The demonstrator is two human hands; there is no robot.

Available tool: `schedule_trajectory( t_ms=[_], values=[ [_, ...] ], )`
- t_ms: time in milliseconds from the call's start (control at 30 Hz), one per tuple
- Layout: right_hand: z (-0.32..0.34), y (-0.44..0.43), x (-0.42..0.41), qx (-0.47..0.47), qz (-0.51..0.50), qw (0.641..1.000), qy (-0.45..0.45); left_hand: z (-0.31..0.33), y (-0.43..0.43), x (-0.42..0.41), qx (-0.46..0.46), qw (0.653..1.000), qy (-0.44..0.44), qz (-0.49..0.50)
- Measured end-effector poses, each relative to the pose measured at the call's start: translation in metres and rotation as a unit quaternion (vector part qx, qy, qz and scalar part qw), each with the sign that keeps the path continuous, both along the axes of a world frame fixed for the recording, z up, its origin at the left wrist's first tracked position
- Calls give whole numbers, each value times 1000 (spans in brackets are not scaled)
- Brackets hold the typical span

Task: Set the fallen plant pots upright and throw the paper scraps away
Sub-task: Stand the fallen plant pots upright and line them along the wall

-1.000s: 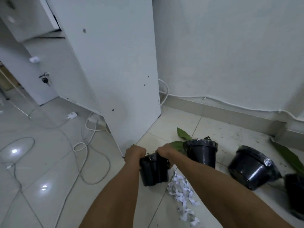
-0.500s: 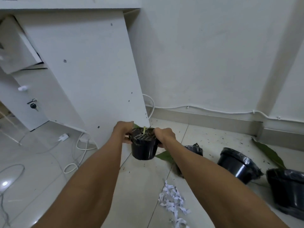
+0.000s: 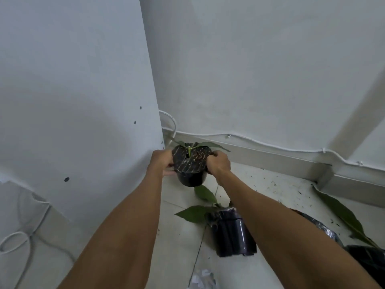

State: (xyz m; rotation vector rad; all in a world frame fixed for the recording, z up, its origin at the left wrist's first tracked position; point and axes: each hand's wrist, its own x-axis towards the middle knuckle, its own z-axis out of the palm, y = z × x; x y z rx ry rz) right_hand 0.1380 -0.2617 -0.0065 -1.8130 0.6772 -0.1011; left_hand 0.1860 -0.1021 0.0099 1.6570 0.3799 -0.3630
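Plant pot (image 3: 190,170), small and black, sits in mid-air at the centre of the frame, clasped from both sides: the left hand (image 3: 161,162) wraps its left wall and the right hand (image 3: 218,163) its right rim, both closed on it. A second ago this pot was low over the tiles, beside the paper; now it has been carried up and toward the corner, its soil surface and short green stem facing up, so it is upright but not yet set down. Judging by this, one pot is nearly dealt with and only needs a stable spot on the floor.

Below it, right of centre, a second pot (image 3: 231,234) stands on the floor, wrapped in dark film, leaves spreading to its left. At the lower right edge, two more dark pots (image 3: 370,261) are partly hidden by the right arm; whether they lie tipped cannot be told here. Paper scraps (image 3: 203,280) show at the bottom edge, untouched.

The floor (image 3: 277,184) is pale tile speckled with spilled soil. A white cabinet panel (image 3: 73,90) fills the left; a white wall (image 3: 260,69) with a cable along the skirting closes the corner.
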Motion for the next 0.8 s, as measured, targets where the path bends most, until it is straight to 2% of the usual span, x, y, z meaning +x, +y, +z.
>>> schedule_trajectory(
  t_ms=[267, 467, 700, 800],
  values=[
    [-43, -27, 56, -11, -16, 1000, -2, -42, -27, 58, -20, 1000, -3, -24],
    [-54, -31, 73, -15, -31, 999, -25, -65, -34, 80, -19, 999, -6, -25],
    [-53, -32, 75, -28, -10, 999, -21, -69, -38, 82, -67, 998, -4, -23],
    [-43, -35, 67, -59, 4, 998, -11, -75, -41, 85, -11, 1000, -14, -13]
  ],
)
